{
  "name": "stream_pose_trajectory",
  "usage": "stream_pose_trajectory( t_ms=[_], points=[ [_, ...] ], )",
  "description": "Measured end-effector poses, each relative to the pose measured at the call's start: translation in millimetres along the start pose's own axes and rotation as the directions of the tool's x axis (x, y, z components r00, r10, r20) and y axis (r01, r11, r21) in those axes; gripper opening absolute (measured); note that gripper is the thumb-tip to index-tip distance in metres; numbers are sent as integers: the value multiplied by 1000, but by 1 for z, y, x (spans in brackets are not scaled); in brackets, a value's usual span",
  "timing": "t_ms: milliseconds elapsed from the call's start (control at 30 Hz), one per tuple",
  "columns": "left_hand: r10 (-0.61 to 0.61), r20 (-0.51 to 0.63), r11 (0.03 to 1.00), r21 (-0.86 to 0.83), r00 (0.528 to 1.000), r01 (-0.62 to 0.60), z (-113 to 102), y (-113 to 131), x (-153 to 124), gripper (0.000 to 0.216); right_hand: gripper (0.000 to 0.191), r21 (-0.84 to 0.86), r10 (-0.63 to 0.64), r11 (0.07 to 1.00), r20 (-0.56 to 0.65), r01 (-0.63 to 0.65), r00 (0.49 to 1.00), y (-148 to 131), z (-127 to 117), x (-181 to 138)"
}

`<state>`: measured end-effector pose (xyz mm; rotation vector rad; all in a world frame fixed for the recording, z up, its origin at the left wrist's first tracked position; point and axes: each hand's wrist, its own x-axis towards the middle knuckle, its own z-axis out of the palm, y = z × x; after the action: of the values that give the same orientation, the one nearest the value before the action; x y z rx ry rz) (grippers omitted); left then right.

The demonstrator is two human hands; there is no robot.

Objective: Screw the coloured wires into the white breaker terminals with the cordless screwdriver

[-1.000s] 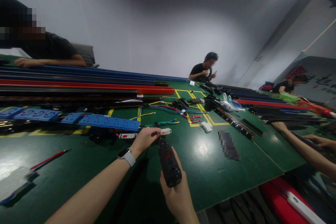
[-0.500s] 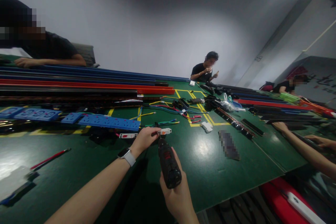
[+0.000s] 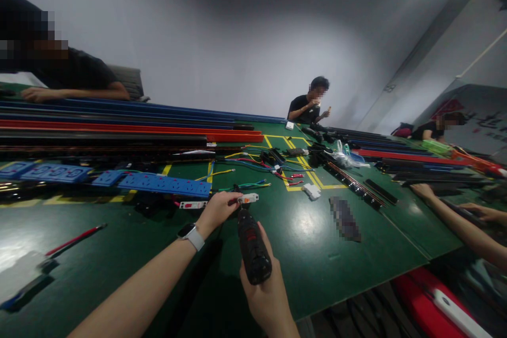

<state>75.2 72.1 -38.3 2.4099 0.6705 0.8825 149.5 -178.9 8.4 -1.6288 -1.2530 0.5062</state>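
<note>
My left hand, with a white watch on its wrist, pinches a small white component with an orange mark just above the green table. My right hand is wrapped round the base of a black electric screwdriver. The screwdriver's tip points up at the white component and meets it. A red-and-white breaker-like part lies just left of my left hand.
Blue power strips and long red, blue and black rails lie at the left and back. Loose coloured wires and small parts lie mid-table. Another person's arms rest at the right; other people sit at the far end and upper left.
The screwdriver and my right hand have shifted slightly to the left and lower. My left hand keeps the white component in the same place.
</note>
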Motion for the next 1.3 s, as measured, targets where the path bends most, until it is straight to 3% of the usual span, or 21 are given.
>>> stream_pose_trajectory(
  t_ms=[1300],
  points=[
    [12,0,1000,-4,1000,-12,-2,1,0,27,95,18,29,999,0,-29,1000,1,0,0]
  ],
)
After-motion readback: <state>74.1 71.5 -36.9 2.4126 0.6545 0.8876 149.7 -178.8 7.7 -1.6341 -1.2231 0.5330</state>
